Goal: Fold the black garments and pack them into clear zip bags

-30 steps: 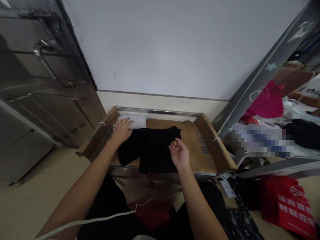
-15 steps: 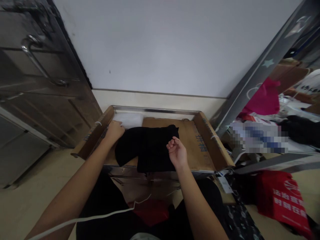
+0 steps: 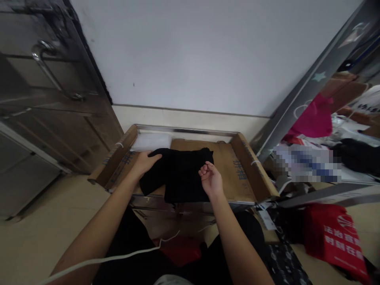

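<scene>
A dark black garment (image 3: 187,174) lies partly folded on a cardboard-lined surface (image 3: 228,174), with a wide flap reaching left and its lower edge at the front rim. My left hand (image 3: 146,162) is at the far left edge of that flap, its thumb over the fabric and its other fingers partly hidden at the edge, closed on it. Beside the garment's right edge, my right hand (image 3: 211,180) is turned palm up with its fingers curled in and nothing visible in them. Behind the left hand lies a stack of clear plastic bags (image 3: 151,141).
Upturned cardboard sides (image 3: 252,170) border the surface left and right. A white cable (image 3: 124,255) crosses below my arms. On the left is a door with a metal handle (image 3: 53,75). A cluttered shelf and a red bag (image 3: 335,233) are on the right.
My left hand has moved right and slightly toward me, from beside the plastic bags onto the garment's left flap. The right hand stays nearly where it was.
</scene>
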Tool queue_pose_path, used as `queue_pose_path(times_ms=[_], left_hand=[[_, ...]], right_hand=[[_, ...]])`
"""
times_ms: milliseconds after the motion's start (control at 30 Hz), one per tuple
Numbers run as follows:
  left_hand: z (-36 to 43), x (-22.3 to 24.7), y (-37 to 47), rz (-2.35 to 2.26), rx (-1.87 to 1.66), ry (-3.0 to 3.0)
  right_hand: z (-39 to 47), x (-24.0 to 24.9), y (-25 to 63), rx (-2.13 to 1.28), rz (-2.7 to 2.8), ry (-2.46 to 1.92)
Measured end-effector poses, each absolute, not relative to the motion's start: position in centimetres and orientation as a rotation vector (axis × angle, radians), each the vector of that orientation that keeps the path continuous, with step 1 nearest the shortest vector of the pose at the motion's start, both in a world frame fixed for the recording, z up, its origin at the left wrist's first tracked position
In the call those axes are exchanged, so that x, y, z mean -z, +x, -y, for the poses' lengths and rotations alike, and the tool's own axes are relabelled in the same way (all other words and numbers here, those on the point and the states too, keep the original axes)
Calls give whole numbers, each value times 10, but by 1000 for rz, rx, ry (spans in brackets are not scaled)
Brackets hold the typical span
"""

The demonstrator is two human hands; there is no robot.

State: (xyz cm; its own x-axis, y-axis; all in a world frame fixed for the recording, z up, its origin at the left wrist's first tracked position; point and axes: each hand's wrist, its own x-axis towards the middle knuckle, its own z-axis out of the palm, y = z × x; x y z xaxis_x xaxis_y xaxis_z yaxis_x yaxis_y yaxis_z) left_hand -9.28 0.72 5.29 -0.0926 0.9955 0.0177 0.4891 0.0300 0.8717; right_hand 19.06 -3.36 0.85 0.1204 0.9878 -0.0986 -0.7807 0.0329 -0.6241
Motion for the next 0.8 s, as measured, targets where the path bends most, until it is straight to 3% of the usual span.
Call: queue_pose_path(times_ms=[333, 633, 800], left_hand=[[-3, -76, -86, -1379, -984, 2044], [-54, -26, -136, -2081, -965, 1485], [-64, -12, -158, -2160, -1080, 1431]], right_hand=[[35, -11, 190, -1435, 389, -610], [35, -11, 190, -1420, 397, -620], [35, -11, 190, -1416, 400, -632]])
